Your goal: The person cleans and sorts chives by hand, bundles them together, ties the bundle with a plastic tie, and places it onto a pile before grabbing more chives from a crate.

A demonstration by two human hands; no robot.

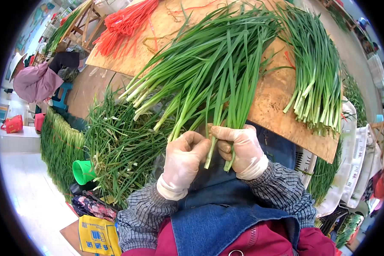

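Head view: the wooden table is stretching across the far side, its near edge slanting in front of the person. On it, a loose pile of long green stalks is fanning out, pale ends pointing near and left. Left of the table's near edge, a tangled heap of leaves is spreading, apparently trimmings. On the table's right, a neater bundle is lying with its pale ends roughly aligned. The work is looking partway along: that bundle seems done, while the loose pile appears left to go through.

White crates are standing at the right, below the table; their contents are not showing clearly. Far left on the table, a bunch of red strips is lying loose. A yellow bag is lying at the near left, its contents hidden.

Both hands are wearing thin, whitish gloves. The right hand is pinching a few stalks near their pale ends, just off the table's near edge. The left hand is hovering just beside them, thumb and forefinger close together; whether it is gripping anything, I cannot tell. At the left, a small green bucket is tilting beside the heap, no contents showing.
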